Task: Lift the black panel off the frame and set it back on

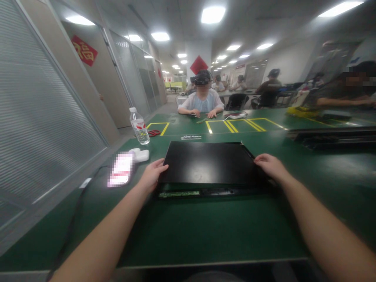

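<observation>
Black panel (210, 162) — between both grips (153, 174) (272, 166)

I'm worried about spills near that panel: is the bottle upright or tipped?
Upright: the bottle stands on its base on the table, white cap at the top.

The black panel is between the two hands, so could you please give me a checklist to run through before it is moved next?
1. Left hand on the left edge of the black panel: ok.
2. Right hand at its right edge: ok.
3. Green strip in view on the panel's near side: ok.
4. Bottle upright and apart from the panel: ok.
5. Phone apart from the panel: ok.
6. Underside of the panel free: cannot tell, hidden.
</observation>
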`<state>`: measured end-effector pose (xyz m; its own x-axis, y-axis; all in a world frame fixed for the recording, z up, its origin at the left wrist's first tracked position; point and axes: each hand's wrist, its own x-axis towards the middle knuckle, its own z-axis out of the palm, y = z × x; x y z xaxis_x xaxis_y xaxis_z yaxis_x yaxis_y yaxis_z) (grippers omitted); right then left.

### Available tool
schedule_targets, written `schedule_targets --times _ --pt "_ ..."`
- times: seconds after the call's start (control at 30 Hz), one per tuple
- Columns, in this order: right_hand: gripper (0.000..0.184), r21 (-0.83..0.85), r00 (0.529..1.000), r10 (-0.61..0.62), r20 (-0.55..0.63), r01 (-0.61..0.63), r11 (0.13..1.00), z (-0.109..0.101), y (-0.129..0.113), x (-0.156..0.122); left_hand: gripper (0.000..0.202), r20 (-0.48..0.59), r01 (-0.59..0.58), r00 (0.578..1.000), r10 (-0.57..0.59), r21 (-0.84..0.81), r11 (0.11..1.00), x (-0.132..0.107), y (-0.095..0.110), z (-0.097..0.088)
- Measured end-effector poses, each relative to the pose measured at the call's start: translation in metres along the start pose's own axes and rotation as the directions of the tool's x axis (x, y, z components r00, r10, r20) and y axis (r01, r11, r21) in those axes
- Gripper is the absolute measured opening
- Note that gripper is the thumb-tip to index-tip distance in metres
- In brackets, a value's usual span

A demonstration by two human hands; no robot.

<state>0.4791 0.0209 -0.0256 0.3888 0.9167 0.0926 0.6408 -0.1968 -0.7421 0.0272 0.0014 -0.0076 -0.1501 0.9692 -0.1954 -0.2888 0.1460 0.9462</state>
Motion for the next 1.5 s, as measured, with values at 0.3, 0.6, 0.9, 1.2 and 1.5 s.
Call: schedule_targets --times 0.3,0.6,0.9,1.2,1.5 --pt "0.013 0.118 0.989 0.141 0.047 -0.145 0.982 -0.003 -0.001 -0.003 0.038 0.022 -0.063 0.998 0.062 0.037 0.997 0.002 0.002 -0.004" --pt "0.017 0.145 0.990 0.125 0.060 -0.132 0.980 -0.003 0.000 -0.004 0.035 0.005 -0.216 0.966 0.260 0.575 0.789 0.009 0.003 -0.021" --pt "0.017 0.270 0.985 0.147 0.089 -0.166 0.949 -0.003 -0.003 -0.006 0.031 0.043 -0.196 0.972 0.230 0.685 0.701 0.018 -0.007 -0.023" --pt "0.016 0.311 0.984 0.120 0.134 -0.157 0.937 -0.002 0.005 0.000 0.040 0.115 -0.235 0.967 0.228 0.749 0.619 0.027 -0.013 -0.031" --pt "0.015 0.271 0.984 0.139 0.111 -0.164 0.949 -0.003 0.006 0.000 0.047 0.196 -0.288 0.951 0.239 0.843 0.454 0.027 -0.011 -0.033"
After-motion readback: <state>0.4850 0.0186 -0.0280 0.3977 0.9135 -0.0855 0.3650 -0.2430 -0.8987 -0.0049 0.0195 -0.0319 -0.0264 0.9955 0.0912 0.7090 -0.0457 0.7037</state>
